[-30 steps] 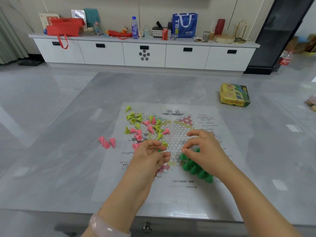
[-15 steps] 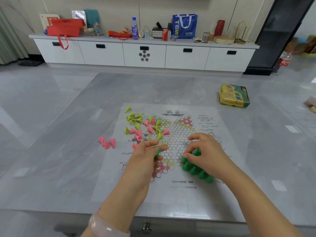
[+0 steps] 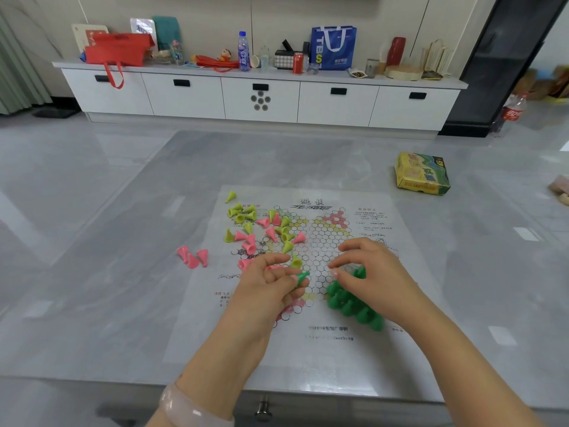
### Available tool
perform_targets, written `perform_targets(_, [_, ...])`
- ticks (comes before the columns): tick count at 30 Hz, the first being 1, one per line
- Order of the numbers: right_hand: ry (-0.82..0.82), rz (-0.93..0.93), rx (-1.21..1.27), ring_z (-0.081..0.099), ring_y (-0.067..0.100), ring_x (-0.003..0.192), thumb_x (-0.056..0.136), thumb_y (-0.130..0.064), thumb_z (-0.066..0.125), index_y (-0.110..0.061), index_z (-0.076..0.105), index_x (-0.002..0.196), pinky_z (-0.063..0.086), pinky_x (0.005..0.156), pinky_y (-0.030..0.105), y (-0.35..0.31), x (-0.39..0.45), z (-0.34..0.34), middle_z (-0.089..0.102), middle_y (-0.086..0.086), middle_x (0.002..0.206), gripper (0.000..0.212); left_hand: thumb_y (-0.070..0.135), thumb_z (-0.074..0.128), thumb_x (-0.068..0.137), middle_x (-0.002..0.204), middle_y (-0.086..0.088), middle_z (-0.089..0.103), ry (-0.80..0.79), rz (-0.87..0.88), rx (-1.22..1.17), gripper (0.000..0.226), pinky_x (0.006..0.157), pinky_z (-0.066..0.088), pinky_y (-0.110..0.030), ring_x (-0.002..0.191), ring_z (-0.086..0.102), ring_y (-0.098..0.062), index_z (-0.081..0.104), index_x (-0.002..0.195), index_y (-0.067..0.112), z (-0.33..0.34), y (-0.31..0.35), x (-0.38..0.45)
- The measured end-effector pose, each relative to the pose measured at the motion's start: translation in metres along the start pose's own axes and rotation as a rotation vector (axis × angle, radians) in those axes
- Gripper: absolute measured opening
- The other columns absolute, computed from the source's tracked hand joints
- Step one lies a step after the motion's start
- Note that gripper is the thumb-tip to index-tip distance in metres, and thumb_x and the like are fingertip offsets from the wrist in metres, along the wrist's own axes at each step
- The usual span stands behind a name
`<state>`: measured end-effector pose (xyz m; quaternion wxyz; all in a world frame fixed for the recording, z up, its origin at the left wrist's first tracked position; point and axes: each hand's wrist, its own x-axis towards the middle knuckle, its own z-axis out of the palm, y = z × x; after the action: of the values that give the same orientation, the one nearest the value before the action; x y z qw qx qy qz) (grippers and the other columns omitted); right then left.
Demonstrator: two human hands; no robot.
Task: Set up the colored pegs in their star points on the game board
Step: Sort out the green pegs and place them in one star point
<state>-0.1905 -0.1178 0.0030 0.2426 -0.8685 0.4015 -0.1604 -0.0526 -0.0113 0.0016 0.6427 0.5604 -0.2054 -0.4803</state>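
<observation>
Pegs lie all over a thin paper game board (image 3: 308, 343) that is flat on the gray counter (image 3: 92, 272). The left hand (image 3: 271, 288) is over the near left part of the game board, and its fingers (image 3: 300, 283) curl around 1 dark green peg (image 3: 301, 277), which sticks out between them. The right hand (image 3: 369, 272) is over the near right part of the game board, with its fingers bent and the thumb and first finger close together; whether they hold anything cannot be told. Under that hand, a bunch of dark green pegs (image 3: 351, 305) stands packed together on the near right star point of the game board. Yellow-green pegs (image 3: 243, 212) and pink pegs (image 3: 251, 243) lie mixed and tipped over on the far left part of the game board. 3 more pink pegs (image 3: 192, 257) lie on the counter, off the left edge of the game board. A yellow and green box (image 3: 421, 174) sits on the counter, past the far right corner of the game board. A pale bracelet (image 3: 184, 408) is on the left wrist, nearer than the game board.
</observation>
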Motion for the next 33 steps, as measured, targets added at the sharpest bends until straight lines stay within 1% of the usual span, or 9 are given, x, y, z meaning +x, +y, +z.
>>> perform_targets(3, [0.091, -0.072, 0.181, 0.043, 0.000, 0.109, 0.083, -0.031, 0.059, -0.034, 0.068, 0.086, 0.028, 0.093, 0.017, -0.012, -0.002, 0.000, 0.052, -0.024, 0.104, 0.010, -0.004, 0.050, 0.089, 0.092, -0.009, 0.069, -0.039, -0.032, -0.060, 0.024, 0.072, 0.057, -0.025, 0.081, 0.072, -0.017, 0.054, 0.103, 0.014, 0.001, -0.001, -0.001])
perform_targets(7, [0.001, -0.161, 0.207, 0.043, -0.003, 0.106, 0.081, -0.029, 0.063, -0.029, 0.071, 0.085, 0.023, 0.087, 0.000, -0.026, -0.003, 0.006, 0.051, -0.029, 0.099, 0.009, -0.003, 0.048, 0.090, 0.080, -0.005, 0.075, -0.083, -0.041, -0.101, 0.024, 0.070, 0.057, -0.022, 0.081, 0.072, -0.018, 0.053, 0.105, 0.015, 0.001, -0.003, -0.001])
perform_targets(12, [0.002, -0.135, 0.313, 0.046, -0.009, 0.102, 0.081, -0.025, 0.064, -0.026, 0.072, 0.084, 0.029, 0.088, 0.004, -0.027, -0.002, 0.007, 0.056, -0.024, 0.097, 0.008, -0.002, 0.049, 0.090, 0.073, -0.004, 0.074, -0.068, -0.035, -0.156, 0.021, 0.064, 0.056, -0.019, 0.081, 0.072, -0.018, 0.053, 0.104, 0.012, 0.001, -0.001, -0.001])
perform_targets(16, [0.011, -0.113, 0.389, 0.048, -0.013, 0.098, 0.081, -0.022, 0.065, -0.023, 0.072, 0.078, 0.026, 0.081, -0.006, -0.027, -0.002, 0.008, 0.060, -0.018, 0.097, 0.008, 0.001, 0.050, 0.090, 0.086, -0.009, 0.073, -0.072, -0.051, -0.111, 0.021, 0.064, 0.057, -0.021, 0.081, 0.072, -0.019, 0.053, 0.104, 0.017, 0.001, 0.001, -0.001])
perform_targets(18, [0.028, -0.102, 0.387, 0.048, -0.013, 0.097, 0.081, -0.024, 0.064, -0.027, 0.070, 0.074, 0.026, 0.081, -0.006, -0.027, -0.002, 0.008, 0.060, -0.019, 0.095, 0.009, 0.006, 0.050, 0.090, 0.097, -0.003, 0.070, -0.027, 0.071, 0.212, 0.022, 0.065, 0.054, -0.015, 0.076, 0.070, -0.009, 0.053, 0.100, 0.026, -0.002, 0.001, 0.002])
perform_targets(21, [0.090, -0.064, 0.373, 0.048, -0.014, 0.096, 0.081, -0.028, 0.063, -0.032, 0.067, 0.070, 0.027, 0.081, -0.003, -0.024, -0.002, 0.006, 0.060, -0.023, 0.094, 0.013, 0.014, 0.051, 0.088, 0.115, 0.005, 0.058, 0.237, 0.536, 1.030, 0.026, 0.076, 0.039, -0.014, 0.095, 0.055, -0.009, 0.057, 0.108, 0.030, -0.019, 0.004, 0.012])
perform_targets(24, [0.139, -0.041, 0.312, 0.048, -0.013, 0.096, 0.083, -0.028, 0.062, -0.034, 0.063, 0.068, 0.028, 0.082, 0.002, -0.020, -0.001, 0.004, 0.058, -0.025, 0.092, 0.016, 0.027, 0.050, 0.088, 0.138, -0.001, 0.041, 0.292, 0.495, 1.426, 0.038, 0.095, 0.031, -0.032, 0.118, 0.038, -0.024, 0.051, 0.126, 0.029, -0.031, 0.003, 0.022])
perform_targets(30, [0.169, -0.013, 0.275, 0.046, -0.022, 0.088, 0.083, -0.023, 0.062, -0.031, 0.062, 0.066, 0.027, 0.076, -0.007, -0.014, 0.000, 0.003, 0.056, -0.024, 0.087, 0.018, 0.023, 0.048, 0.089, 0.126, -0.005, 0.042, 0.187, 0.307, 1.428, 0.042, 0.081, 0.045, -0.034, 0.106, 0.047, -0.024, 0.042, 0.130, 0.027, -0.029, -0.008, 0.025])
perform_targets(33, [0.154, -0.012, 0.237, 0.050, -0.009, 0.090, 0.084, -0.023, 0.061, -0.028, 0.062, 0.067, 0.029, 0.083, 0.006, -0.012, -0.001, 0.003, 0.055, -0.024, 0.086, 0.018, 0.013, 0.044, 0.090, 0.116, -0.007, 0.046, 0.206, 0.304, 1.411, 0.042, 0.071, 0.042, -0.029, 0.095, 0.052, -0.024, 0.041, 0.130, 0.022, -0.032, -0.008, 0.025])
